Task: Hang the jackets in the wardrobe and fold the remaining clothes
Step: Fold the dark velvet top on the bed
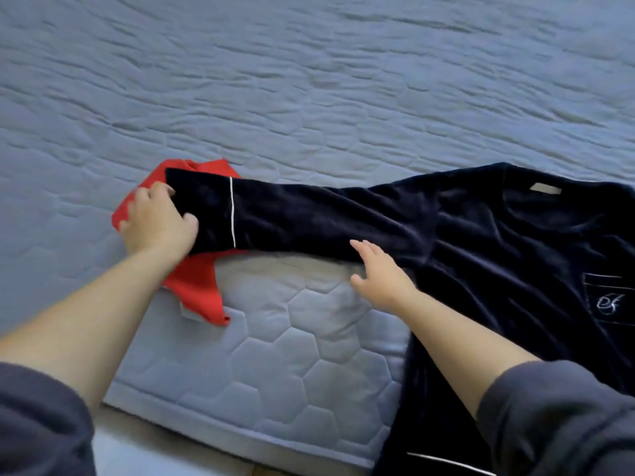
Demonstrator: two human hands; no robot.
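Navy velvet top, white-piped, lies spread at right; its sleeve extends leftward, cuff overlying a crumpled red garment.

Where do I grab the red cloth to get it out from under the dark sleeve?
Pinch the red cloth by its loose near corner, coming from the near side. That flap lies bare on the quilt; the rest is pinned under the cuff of the dark sleeve, which the left hand holds.
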